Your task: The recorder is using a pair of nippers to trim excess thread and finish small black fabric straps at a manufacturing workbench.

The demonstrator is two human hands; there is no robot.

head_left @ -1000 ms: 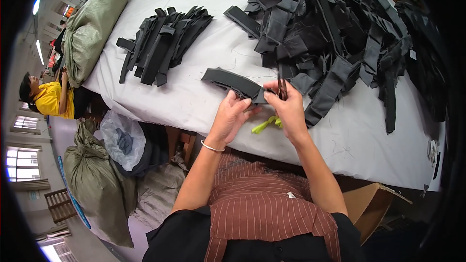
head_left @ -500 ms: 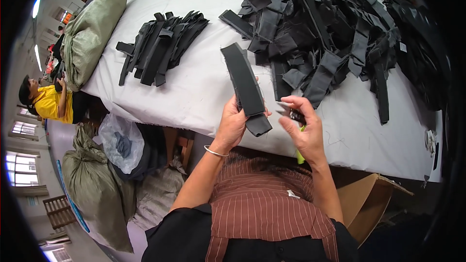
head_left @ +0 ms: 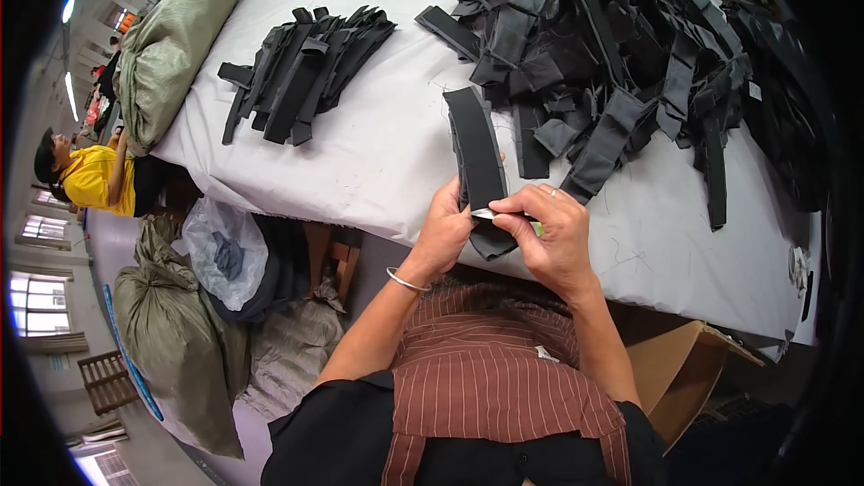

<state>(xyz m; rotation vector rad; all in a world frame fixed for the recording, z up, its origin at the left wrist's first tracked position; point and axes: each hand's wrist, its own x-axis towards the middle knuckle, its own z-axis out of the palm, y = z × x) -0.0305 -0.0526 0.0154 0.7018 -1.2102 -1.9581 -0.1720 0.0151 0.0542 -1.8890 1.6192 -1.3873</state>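
Observation:
My left hand (head_left: 443,232) grips a black fabric strip (head_left: 478,148) near its lower end, the rest of it slanting up over the table edge. My right hand (head_left: 556,236) is closed around small thread snips (head_left: 484,213). Their metal blades lie against the strip close to its lower end, just beside my left fingers. A bit of the yellow-green handle shows between my right fingers; most of the tool is hidden. Farther off to the left lies a smaller stack of similar black strips (head_left: 295,90). A big tangled heap of black strips (head_left: 576,45) fills the far right.
A white cloth (head_left: 369,166) covers the table. A stuffed green sack (head_left: 171,63) leans at its left edge, with a person in yellow (head_left: 94,178) beyond. Below stand another sack (head_left: 171,342) and a clear plastic bag (head_left: 225,261). An open cardboard box (head_left: 670,360) sits at lower right.
My right hand has moved left, bringing the snips from beside the strip onto its lower end. The held strip has shifted slightly right.

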